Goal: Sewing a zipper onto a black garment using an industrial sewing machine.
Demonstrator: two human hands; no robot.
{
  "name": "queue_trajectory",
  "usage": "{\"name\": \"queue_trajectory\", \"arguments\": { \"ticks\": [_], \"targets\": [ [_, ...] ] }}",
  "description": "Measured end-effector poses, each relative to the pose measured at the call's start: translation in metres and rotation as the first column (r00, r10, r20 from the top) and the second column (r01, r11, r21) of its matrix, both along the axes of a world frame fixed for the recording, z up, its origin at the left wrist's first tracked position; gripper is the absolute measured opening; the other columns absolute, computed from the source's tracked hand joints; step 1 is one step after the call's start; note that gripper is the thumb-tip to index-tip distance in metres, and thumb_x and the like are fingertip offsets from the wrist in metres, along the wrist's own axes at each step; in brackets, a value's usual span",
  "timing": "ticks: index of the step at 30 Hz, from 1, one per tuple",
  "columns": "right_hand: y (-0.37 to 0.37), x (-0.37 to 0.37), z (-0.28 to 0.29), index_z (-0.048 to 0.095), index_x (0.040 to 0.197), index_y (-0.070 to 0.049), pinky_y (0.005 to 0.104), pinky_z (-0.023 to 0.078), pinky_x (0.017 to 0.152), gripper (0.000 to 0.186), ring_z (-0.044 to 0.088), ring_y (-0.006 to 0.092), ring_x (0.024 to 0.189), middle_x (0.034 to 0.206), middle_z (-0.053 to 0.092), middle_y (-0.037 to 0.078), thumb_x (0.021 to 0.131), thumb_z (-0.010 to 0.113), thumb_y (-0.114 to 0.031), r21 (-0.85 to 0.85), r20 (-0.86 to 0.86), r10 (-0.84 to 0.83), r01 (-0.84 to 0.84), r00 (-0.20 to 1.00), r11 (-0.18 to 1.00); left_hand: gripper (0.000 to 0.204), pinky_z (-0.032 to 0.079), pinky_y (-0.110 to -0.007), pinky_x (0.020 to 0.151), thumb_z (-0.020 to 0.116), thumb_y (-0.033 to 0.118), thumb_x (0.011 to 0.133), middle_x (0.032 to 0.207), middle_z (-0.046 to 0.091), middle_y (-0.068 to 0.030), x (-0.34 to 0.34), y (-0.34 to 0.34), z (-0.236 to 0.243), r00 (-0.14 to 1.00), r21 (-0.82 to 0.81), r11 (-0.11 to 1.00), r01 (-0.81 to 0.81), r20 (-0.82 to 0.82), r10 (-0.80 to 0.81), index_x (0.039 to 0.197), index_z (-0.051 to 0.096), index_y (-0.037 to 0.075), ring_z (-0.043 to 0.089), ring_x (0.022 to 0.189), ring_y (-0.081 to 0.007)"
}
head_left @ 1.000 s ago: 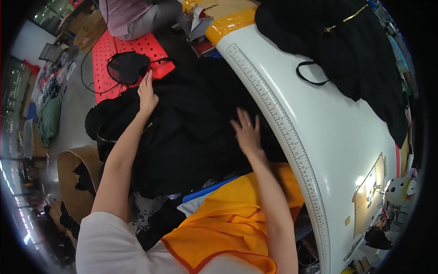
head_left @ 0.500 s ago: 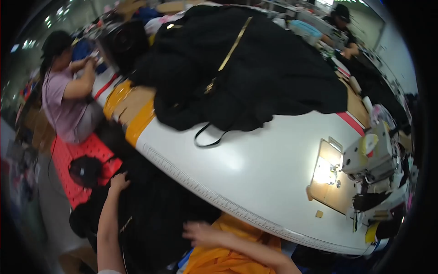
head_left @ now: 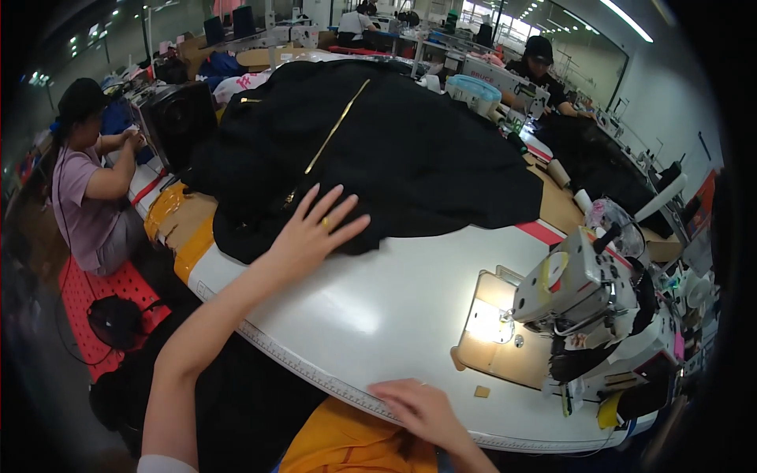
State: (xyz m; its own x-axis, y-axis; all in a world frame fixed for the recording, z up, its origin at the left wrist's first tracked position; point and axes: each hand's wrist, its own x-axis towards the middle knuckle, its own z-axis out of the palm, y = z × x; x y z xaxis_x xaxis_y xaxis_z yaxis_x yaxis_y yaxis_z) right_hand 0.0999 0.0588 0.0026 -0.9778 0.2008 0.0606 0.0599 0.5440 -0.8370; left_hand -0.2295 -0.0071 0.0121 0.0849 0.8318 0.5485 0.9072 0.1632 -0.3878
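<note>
My left hand [head_left: 319, 229] reaches over the table with its fingers spread, at the near edge of a big black garment [head_left: 426, 158]. Whether the palm presses on the cloth I cannot tell. A gold zipper [head_left: 337, 126] runs across the garment beyond my fingers. At the table's front edge is my right hand [head_left: 426, 410], holding nothing, its fingers stretched out above the ruler strip [head_left: 315, 374]. Below it, orange cloth [head_left: 355, 441] lies across my lap. More black cloth [head_left: 229, 402] hangs left of my lap, under my left forearm.
On the right of the white table [head_left: 378, 307] stands a sewing machine [head_left: 576, 284], its lamp lit over a tan plate. A small tan square [head_left: 482, 391] lies near it. One person [head_left: 87, 173] sits at the left, another [head_left: 540, 75] works at the far right. A red bench [head_left: 83, 323] holds a black cap.
My left hand has left the black cloth beside the bench and swung up to the garment. My right hand has shifted from my lap to the table edge. The view has tilted up.
</note>
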Motion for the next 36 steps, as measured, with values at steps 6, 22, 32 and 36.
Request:
{"name": "queue_trajectory", "arguments": {
  "ticks": [6,22,32,36],
  "targets": [
    [0.012,0.049,-0.003,0.068,0.113,-0.012,0.0298,0.050,0.082,0.027,0.065,0.0220,0.090,0.105,0.070,0.007,0.088,0.059,-0.006,-0.054,-0.086,0.064,-0.069,0.994,0.996,0.048,0.055,-0.033,0.071,0.068,-0.006,0.067,0.103,0.067,-0.0101,0.050,0.024,0.088,0.759,0.341,0.933,0.119,0.574,-0.307,0.113,0.063,0.010,0.067,0.079,-0.0293],
    [0.029,0.061,-0.003,0.061,0.122,-0.009,0.0352,0.038,0.094,0.038,0.049,0.0210,0.122,0.133,0.054,0.004,0.084,0.061,-0.013,0.543,-0.125,-0.147,0.192,0.981,0.818,0.030,0.027,-0.047,0.113,0.073,0.025,0.079,0.136,0.052,-0.0105,0.103,-0.024,0.007,0.608,-0.239,0.836,0.494,0.783,-0.135,0.103,0.066,0.008,0.040,0.134,-0.0294],
    [0.067,0.127,0.003,0.062,0.089,-0.001,0.0377,0.048,0.071,0.008,0.062,0.0306,0.077,0.085,0.064,0.012,0.084,0.058,-0.004,0.410,-0.424,-0.663,0.783,0.617,0.467,0.016,0.043,-0.031,0.079,0.079,0.012,0.069,0.077,0.065,-0.0014,0.154,-0.056,-0.002,0.369,-0.136,0.877,0.460,0.928,-0.049,0.080,0.070,0.008,0.059,0.077,-0.0179],
    [0.114,0.202,-0.008,0.062,0.107,-0.003,0.0417,0.046,0.087,0.024,0.058,0.0367,0.102,0.109,0.061,0.017,0.083,0.059,-0.006,0.788,-0.215,-0.832,0.594,0.512,0.161,0.009,0.044,-0.035,0.087,0.072,0.010,0.079,0.082,0.066,-0.0041,0.149,-0.028,-0.008,0.260,-0.083,0.806,0.586,0.961,-0.091,0.084,0.066,0.006,0.060,0.084,-0.0226]
  ]
}}
